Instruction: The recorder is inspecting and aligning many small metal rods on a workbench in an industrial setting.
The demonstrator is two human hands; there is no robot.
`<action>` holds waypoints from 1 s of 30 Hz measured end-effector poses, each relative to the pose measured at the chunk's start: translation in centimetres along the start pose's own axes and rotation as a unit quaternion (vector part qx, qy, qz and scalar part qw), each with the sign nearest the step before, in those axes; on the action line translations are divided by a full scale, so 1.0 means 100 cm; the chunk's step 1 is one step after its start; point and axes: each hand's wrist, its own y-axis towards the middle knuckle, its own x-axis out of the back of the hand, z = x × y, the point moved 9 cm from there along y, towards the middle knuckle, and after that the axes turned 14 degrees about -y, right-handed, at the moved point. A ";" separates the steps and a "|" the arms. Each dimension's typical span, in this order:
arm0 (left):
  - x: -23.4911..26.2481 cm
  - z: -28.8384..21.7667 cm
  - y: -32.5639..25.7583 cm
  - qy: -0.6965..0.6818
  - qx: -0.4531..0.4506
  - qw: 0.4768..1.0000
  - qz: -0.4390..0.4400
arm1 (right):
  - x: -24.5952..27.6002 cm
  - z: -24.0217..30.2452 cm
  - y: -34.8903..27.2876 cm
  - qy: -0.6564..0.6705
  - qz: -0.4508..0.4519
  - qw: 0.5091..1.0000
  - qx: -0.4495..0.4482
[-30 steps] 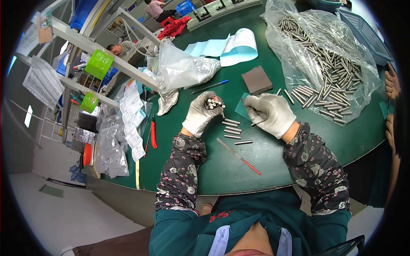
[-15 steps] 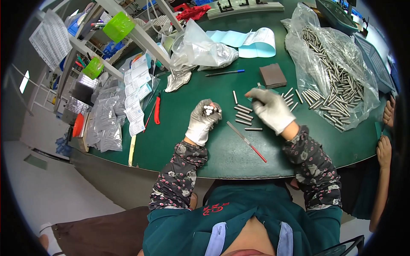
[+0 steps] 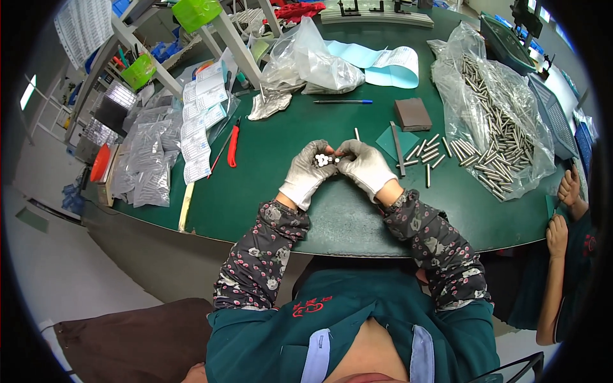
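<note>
In the head view, both hands are set close together over the green counter point(image 3: 338, 223), right in front of the body. Here the left hand point(image 3: 306, 176), gloved in white and grey, is curled snugly round a bundle of metal pins point(image 3: 323, 160), and the pale round ends are turned up in plain sight. The right hand point(image 3: 368, 168), gloved the same way, is held right up at the bundle's edge, its fingers drawn in narrow; whether a pin is pinched there cannot be told, since the fingertips are partly covered.

Just beyond the hands, a lone pin point(image 3: 357, 134) is seen on the counter. Over to the right now: a flat grey strip point(image 3: 397, 145) is laid across a teal sheet point(image 3: 385, 142), with loose pins point(image 3: 430, 153) scattered beside it and a brown block point(image 3: 413, 115) placed behind. Farther right, a big heap of pins point(image 3: 501, 137) is spread in and around a clear plastic bag point(image 3: 454, 105).

Behind the hands, a pen point(image 3: 343, 101) is laid crosswise, backed by curled light blue paper point(image 3: 402, 67) and a crumpled translucent bag point(image 3: 325, 64). On the left, a red-handled tool point(image 3: 234, 147) is placed near overlapping printed sheets point(image 3: 195, 137). At the far right edge, a co-worker's hands point(image 3: 557, 236) are glimpsed beside the counter.
</note>
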 end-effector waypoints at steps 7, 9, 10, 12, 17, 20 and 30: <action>0.002 -0.004 -0.002 0.039 -0.029 0.999 0.010 | -0.003 -0.002 -0.003 0.060 0.036 0.997 -0.020; 0.003 -0.003 -0.002 0.021 -0.025 0.999 0.014 | -0.004 0.000 -0.004 0.078 0.063 0.994 -0.035; 0.002 -0.001 -0.002 0.002 -0.021 1.000 0.019 | -0.005 0.000 -0.005 0.085 0.072 0.993 -0.038; 0.002 -0.001 -0.002 0.007 -0.026 0.999 0.023 | -0.007 -0.001 -0.005 0.092 0.082 0.992 -0.041; -0.001 0.000 -0.002 -0.014 -0.013 1.000 0.022 | -0.005 -0.001 -0.003 0.059 0.062 0.996 -0.016; 0.001 0.007 -0.001 -0.051 -0.007 0.998 0.022 | -0.007 -0.001 -0.002 0.047 0.058 0.997 -0.005; -0.001 0.004 0.000 -0.049 0.002 0.998 0.033 | -0.003 -0.002 -0.004 0.019 0.033 0.999 0.002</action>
